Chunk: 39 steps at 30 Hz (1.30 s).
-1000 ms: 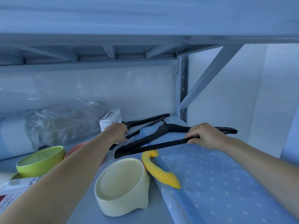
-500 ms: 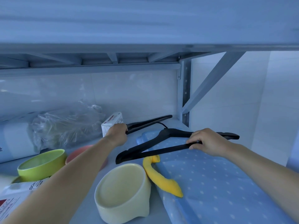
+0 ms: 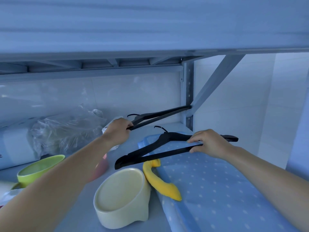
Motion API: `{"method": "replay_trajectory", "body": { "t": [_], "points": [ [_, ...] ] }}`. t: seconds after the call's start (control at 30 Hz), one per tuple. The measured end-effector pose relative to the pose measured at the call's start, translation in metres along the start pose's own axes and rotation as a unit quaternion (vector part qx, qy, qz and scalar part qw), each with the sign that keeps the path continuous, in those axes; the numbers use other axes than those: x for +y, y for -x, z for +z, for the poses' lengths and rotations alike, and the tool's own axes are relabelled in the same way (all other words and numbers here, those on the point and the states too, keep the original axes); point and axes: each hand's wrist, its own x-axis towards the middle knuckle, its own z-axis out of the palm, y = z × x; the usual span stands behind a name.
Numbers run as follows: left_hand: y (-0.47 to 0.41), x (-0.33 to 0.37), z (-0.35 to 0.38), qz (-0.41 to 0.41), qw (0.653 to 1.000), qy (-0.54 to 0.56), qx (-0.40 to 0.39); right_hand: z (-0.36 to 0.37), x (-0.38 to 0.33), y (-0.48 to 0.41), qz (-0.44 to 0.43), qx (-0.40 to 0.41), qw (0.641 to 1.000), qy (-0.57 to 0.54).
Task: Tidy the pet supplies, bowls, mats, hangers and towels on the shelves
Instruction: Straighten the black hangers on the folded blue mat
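Observation:
Two black hangers are in my hands on the shelf. My left hand point(image 3: 117, 133) grips the end of the far hanger point(image 3: 160, 115), which is raised and points toward the shelf's rear right post. My right hand point(image 3: 209, 143) holds the near hanger point(image 3: 150, 154) by its lower bar, above the blue dotted mat point(image 3: 217, 181). A yellow curved toy point(image 3: 158, 181) lies at the mat's left edge. A cream bowl point(image 3: 120, 196) stands in front, a green bowl point(image 3: 38, 169) to the left.
A crumpled clear plastic bag point(image 3: 66, 131) and a white roll point(image 3: 13, 146) lie at the back left. A small white box point(image 3: 105, 129) is behind my left hand, and a reddish item point(image 3: 102, 166) under my forearm. The upper shelf's frame point(image 3: 100, 71) hangs low overhead.
My left hand has lifted the far hanger and swung its free end toward the rear right post. My right hand keeps the near hanger over the mat, almost unmoved.

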Motion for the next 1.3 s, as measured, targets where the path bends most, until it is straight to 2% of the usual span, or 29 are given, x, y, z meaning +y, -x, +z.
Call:
{"method": "replay_trajectory", "body": {
  "t": [0.17,0.27,0.5,0.67,0.87,0.97,1.07,1.3],
  "points": [
    [0.018,0.028,-0.007,0.046,0.999,0.012,0.009,-0.021,-0.004,-0.001,-0.033,0.092,0.995,0.009],
    [0.031,0.045,-0.007,0.067,0.998,0.008,0.008,-0.027,-0.006,-0.001,-0.054,0.113,0.992,0.02],
    [0.06,0.068,-0.003,0.09,0.995,-0.004,-0.035,-0.017,-0.001,0.005,-0.033,0.032,0.998,0.037],
    [0.072,0.071,0.007,0.077,0.993,-0.005,-0.093,-0.002,-0.001,0.008,-0.034,-0.026,0.998,0.035],
    [0.075,0.078,0.002,0.051,0.99,0.005,-0.131,0.008,-0.005,0.002,-0.055,-0.008,0.997,0.044],
    [0.073,0.088,0.001,0.046,0.987,-0.039,-0.148,0.009,-0.006,-0.001,-0.057,-0.01,0.998,0.037],
    [0.072,0.091,0.001,0.035,0.986,-0.088,-0.139,0.008,-0.005,-0.001,-0.058,-0.027,0.998,0.027],
    [0.067,0.09,0.003,0.016,0.986,-0.098,-0.134,0.011,-0.006,-0.005,-0.064,-0.02,0.996,0.055]
  ]
}}
